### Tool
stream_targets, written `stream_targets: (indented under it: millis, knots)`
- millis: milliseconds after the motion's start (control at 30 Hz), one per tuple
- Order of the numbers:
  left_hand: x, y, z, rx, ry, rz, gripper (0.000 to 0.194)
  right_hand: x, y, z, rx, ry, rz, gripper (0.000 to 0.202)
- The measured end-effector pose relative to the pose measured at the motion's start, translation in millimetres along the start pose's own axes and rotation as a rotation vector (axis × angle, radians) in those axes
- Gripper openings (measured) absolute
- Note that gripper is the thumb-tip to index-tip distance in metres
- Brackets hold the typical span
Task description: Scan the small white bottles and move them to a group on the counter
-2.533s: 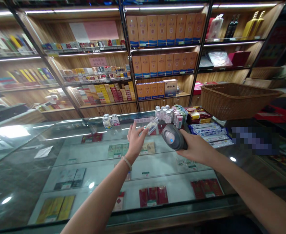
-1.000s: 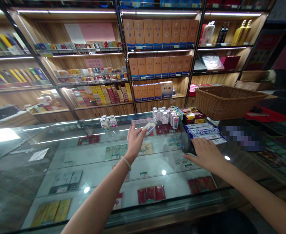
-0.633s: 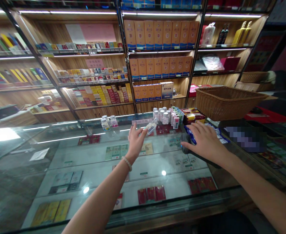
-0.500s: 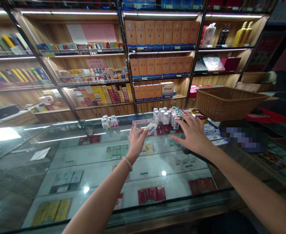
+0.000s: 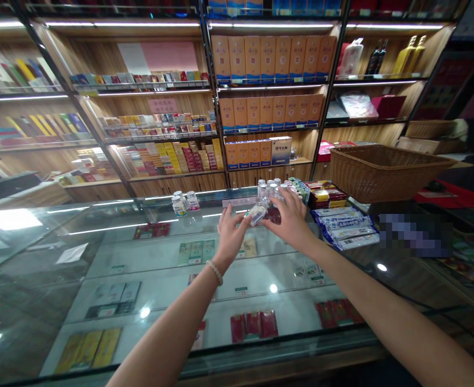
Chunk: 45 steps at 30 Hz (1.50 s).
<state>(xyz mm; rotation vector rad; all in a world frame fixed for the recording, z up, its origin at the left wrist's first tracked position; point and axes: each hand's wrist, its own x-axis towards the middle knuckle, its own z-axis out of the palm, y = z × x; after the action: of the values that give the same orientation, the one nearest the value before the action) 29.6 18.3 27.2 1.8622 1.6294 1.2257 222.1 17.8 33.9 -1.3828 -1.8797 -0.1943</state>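
My left hand, with a bead bracelet at the wrist, grips a small clear bottle by its lower end. The bottle is tilted, its top towards the upper right, with pale contents and a label showing. Close by on the right is my right hand, thumb and fingers apart on either side of the bottle's top; whether they touch it I cannot tell. Behind that hand, a cluster of small bottles stands on the glass counter, partly hidden by the fingers. Several similar bottles stand farther left.
Blue-and-white packets and a box of red and yellow packs lie to the right, before a wicker basket. Flat packs show beneath the glass. Shelves with orange boxes line the back wall.
My right hand has moved left, from beside the bottle cluster to the held bottle. My left hand keeps its hold on the bottle, and the view has shifted slightly.
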Motion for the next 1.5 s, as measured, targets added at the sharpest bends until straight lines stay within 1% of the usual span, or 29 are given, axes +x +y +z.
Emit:
stream_targets:
  millis: [100,200,400,567,633,767,933,1133,1267,1500]
  knots:
    - [-1,2,0.8,0.040,0.009,0.028,0.029,0,1,-1,0.014,-0.017,0.015,0.056]
    - [-3,5,2.5,0.126,0.013,0.053,0.027,1,3,-2,0.040,-0.018,0.016,0.053]
    - [-9,10,7.8,0.307,0.027,0.087,0.021,1,2,-3,0.089,0.034,-0.006,0.050]
    - [-14,8,14.8,0.382,0.074,0.100,0.032,-2,-5,-1,0.100,0.029,-0.025,0.050]
    - [-15,6,17.8,0.410,0.076,0.100,0.034,-4,-7,-1,0.088,0.020,-0.033,0.050]
    - [-17,7,20.8,0.435,0.057,0.091,0.035,-6,-7,1,0.070,0.021,-0.039,0.050]
    - [-19,10,19.7,0.469,0.055,0.067,0.037,-6,-4,5,0.035,0.031,-0.029,0.051]
    - [-20,2,23.1,0.562,0.035,0.083,0.044,-10,-2,16,-0.001,0.032,-0.073,0.046]
    - [-21,-3,25.0,0.602,0.025,0.084,0.046,-12,-4,18,-0.004,0.018,-0.106,0.045]
    - [-21,-2,24.6,0.650,-0.018,0.070,0.048,-13,-5,18,-0.030,-0.035,-0.131,0.048]
